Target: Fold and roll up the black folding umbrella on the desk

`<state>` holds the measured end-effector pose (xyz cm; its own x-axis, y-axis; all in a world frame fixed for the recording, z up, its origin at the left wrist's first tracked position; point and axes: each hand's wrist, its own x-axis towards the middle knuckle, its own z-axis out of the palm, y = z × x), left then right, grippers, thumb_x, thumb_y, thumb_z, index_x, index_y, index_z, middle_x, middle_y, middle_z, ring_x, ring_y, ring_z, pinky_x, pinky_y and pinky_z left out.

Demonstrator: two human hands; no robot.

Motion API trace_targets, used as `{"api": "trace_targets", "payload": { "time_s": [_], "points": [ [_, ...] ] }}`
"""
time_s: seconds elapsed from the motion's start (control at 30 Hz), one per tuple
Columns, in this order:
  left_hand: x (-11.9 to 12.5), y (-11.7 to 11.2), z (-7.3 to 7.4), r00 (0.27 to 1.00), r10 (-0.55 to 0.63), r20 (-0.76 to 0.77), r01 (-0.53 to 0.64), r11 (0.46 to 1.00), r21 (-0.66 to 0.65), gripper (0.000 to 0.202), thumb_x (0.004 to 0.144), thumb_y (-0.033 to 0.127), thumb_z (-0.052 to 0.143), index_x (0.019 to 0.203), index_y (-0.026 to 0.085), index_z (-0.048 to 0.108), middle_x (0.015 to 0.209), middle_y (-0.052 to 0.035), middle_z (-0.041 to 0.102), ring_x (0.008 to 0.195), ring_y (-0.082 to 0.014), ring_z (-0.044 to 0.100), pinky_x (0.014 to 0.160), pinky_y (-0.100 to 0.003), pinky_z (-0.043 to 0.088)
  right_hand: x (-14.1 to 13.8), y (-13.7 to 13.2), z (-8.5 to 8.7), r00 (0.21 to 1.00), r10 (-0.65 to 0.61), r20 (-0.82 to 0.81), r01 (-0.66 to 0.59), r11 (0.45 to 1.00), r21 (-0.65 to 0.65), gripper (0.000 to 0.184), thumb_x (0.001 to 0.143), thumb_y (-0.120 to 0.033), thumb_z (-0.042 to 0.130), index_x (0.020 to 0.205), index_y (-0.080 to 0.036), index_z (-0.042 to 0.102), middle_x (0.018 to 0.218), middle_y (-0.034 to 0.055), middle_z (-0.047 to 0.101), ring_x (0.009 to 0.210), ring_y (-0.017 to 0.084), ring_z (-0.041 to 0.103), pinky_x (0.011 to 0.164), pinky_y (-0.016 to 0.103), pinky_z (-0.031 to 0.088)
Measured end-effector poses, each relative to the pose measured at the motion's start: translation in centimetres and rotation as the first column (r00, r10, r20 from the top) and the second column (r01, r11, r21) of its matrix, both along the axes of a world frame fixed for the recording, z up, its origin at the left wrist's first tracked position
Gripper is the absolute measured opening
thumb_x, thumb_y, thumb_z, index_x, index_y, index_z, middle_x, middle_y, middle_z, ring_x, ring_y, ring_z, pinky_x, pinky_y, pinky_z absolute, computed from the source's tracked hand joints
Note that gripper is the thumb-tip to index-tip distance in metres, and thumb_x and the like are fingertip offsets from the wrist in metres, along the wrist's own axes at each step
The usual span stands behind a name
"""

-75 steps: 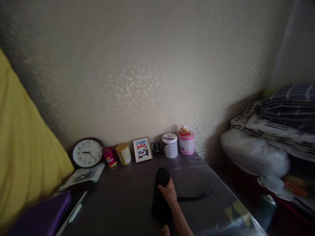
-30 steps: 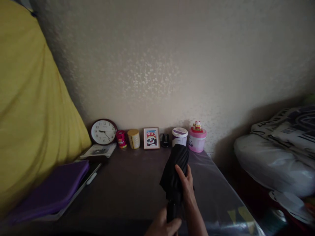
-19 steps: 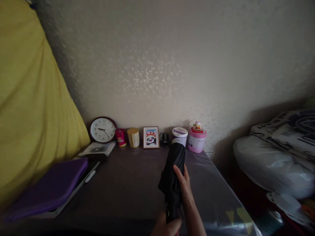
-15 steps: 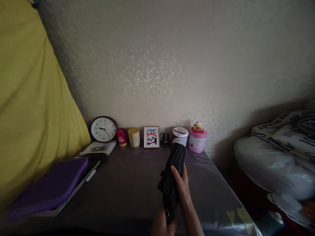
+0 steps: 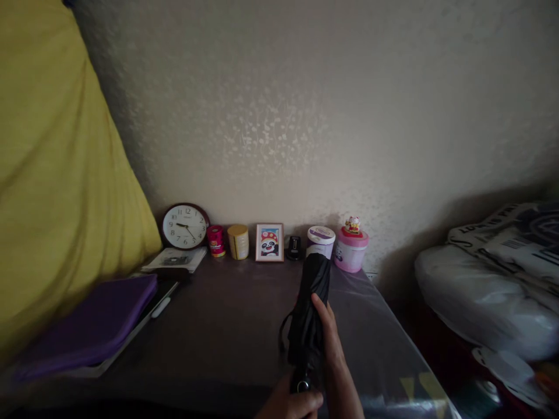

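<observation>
A folded black umbrella (image 5: 309,311) is held up in front of me, its handle end toward me and its other end pointing at the wall. My right hand (image 5: 331,334) is wrapped round the folded canopy from the right side. At the bottom of the view my left hand (image 5: 294,402) closes round the black handle, where a shiny ring shows. A loose strap (image 5: 283,331) loops out on the canopy's left side. The umbrella's far end overlaps the lower part of a white and purple tub (image 5: 321,241).
Along the wall stand a clock (image 5: 186,227), a pink can (image 5: 215,241), a yellow-lidded jar (image 5: 238,243), a framed panda picture (image 5: 269,243) and a pink tub (image 5: 350,253) topped by a cat figurine. A purple folder (image 5: 96,320) lies left; bulky bags (image 5: 484,291) are piled right.
The umbrella has turned about its length, and its strap now hangs out in a loop on the left. My left hand has shifted slightly around the handle; the right keeps holding the canopy.
</observation>
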<state>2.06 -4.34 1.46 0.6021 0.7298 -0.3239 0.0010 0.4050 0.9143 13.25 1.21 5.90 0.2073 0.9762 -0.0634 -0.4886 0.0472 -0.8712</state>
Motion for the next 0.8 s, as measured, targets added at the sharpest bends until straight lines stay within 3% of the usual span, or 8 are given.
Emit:
{"api": "trace_targets", "payload": {
  "time_s": [0.13, 0.2, 0.3, 0.37, 0.47, 0.57, 0.7, 0.8],
  "points": [
    [1.0, 0.2, -2.2, 0.955, 0.183, -0.232, -0.152, 0.978, 0.143, 0.031, 0.070, 0.034, 0.055, 0.096, 0.017, 0.054, 0.056, 0.0039, 0.052, 0.051, -0.0121, 0.049, 0.053, -0.023, 0.037, 0.0, 0.7, -0.3, 0.977, -0.089, 0.196, 0.089, 0.996, 0.008, 0.055, 0.062, -0.045, 0.069, 0.109, -0.019, 0.054, 0.077, 0.0003, 0.065, 0.066, 0.018, 0.060, 0.057, 0.027, 0.049],
    [1.2, 0.5, -3.4, 0.912, 0.355, -0.207, -0.266, 0.894, 0.360, 0.041, 0.069, 0.029, 0.055, 0.107, 0.016, 0.052, 0.083, -0.0042, 0.062, 0.080, -0.0185, 0.058, 0.074, -0.027, 0.041, -0.1, 1.1, -0.7, 0.948, -0.143, 0.283, 0.148, 0.989, 0.005, 0.057, 0.060, -0.044, 0.070, 0.110, -0.020, 0.054, 0.080, 0.0000, 0.065, 0.070, 0.019, 0.060, 0.061, 0.027, 0.049],
    [0.7, 0.8, -3.8, 0.901, 0.421, -0.100, -0.301, 0.776, 0.554, 0.055, 0.068, 0.028, 0.056, 0.120, 0.015, 0.044, 0.118, -0.0114, 0.054, 0.111, -0.0241, 0.047, 0.095, -0.031, 0.032, -0.4, 1.4, -1.1, 0.922, -0.179, 0.343, 0.193, 0.981, -0.005, 0.056, 0.062, -0.045, 0.068, 0.109, -0.020, 0.053, 0.085, 0.0008, 0.064, 0.074, 0.019, 0.059, 0.064, 0.027, 0.049],
    [0.1, 0.7, -3.0, 0.928, 0.367, -0.058, -0.277, 0.786, 0.553, 0.060, 0.068, 0.028, 0.057, 0.124, 0.017, 0.041, 0.119, -0.0103, 0.052, 0.106, -0.0226, 0.050, 0.094, -0.032, 0.034, -0.4, 1.3, -1.3, 0.929, -0.182, 0.322, 0.199, 0.980, -0.021, 0.055, 0.062, -0.046, 0.068, 0.108, -0.020, 0.054, 0.083, 0.0006, 0.064, 0.072, 0.018, 0.060, 0.063, 0.027, 0.049],
    [-0.9, 0.6, -1.0, 0.996, 0.042, -0.073, -0.024, 0.973, 0.231, 0.051, 0.070, 0.035, 0.055, 0.117, 0.018, 0.046, 0.070, 0.0004, 0.060, 0.056, -0.0123, 0.053, 0.058, -0.025, 0.042, -0.5, 0.9, -1.2, 0.978, -0.107, 0.177, 0.118, 0.991, -0.055, 0.056, 0.063, -0.049, 0.066, 0.108, -0.018, 0.053, 0.074, 0.0002, 0.062, 0.062, 0.018, 0.059, 0.056, 0.028, 0.049],
    [-1.1, 0.5, 0.0, 0.997, -0.077, 0.031, 0.073, 0.992, 0.106, 0.035, 0.071, 0.034, 0.051, 0.100, 0.014, 0.056, 0.048, 0.0058, 0.048, 0.042, -0.0077, 0.043, 0.051, -0.021, 0.037, -0.4, 0.6, -1.1, 0.997, -0.019, 0.071, 0.023, 0.998, -0.054, 0.057, 0.066, -0.053, 0.061, 0.109, -0.015, 0.054, 0.071, 0.0017, 0.062, 0.058, 0.018, 0.059, 0.051, 0.029, 0.048],
    [0.1, 0.6, -1.1, 0.996, 0.049, -0.079, -0.040, 0.992, 0.118, 0.031, 0.071, 0.028, 0.050, 0.100, 0.016, 0.055, 0.045, 0.0065, 0.046, 0.049, -0.0134, 0.054, 0.059, -0.026, 0.044, -0.3, 0.7, -1.2, 0.980, -0.049, 0.194, 0.056, 0.998, -0.028, 0.054, 0.063, -0.048, 0.066, 0.106, -0.016, 0.057, 0.078, 0.0028, 0.065, 0.066, 0.019, 0.060, 0.057, 0.026, 0.049],
    [0.7, 0.7, -2.9, 0.957, 0.275, -0.092, -0.225, 0.904, 0.365, 0.048, 0.070, 0.026, 0.054, 0.117, 0.018, 0.047, 0.079, -0.0038, 0.064, 0.090, -0.0207, 0.059, 0.082, -0.031, 0.043, -0.4, 1.0, -1.5, 0.942, -0.120, 0.314, 0.132, 0.991, -0.018, 0.055, 0.062, -0.047, 0.068, 0.107, -0.019, 0.055, 0.083, 0.0019, 0.066, 0.073, 0.019, 0.060, 0.061, 0.026, 0.048]
  ]
}}
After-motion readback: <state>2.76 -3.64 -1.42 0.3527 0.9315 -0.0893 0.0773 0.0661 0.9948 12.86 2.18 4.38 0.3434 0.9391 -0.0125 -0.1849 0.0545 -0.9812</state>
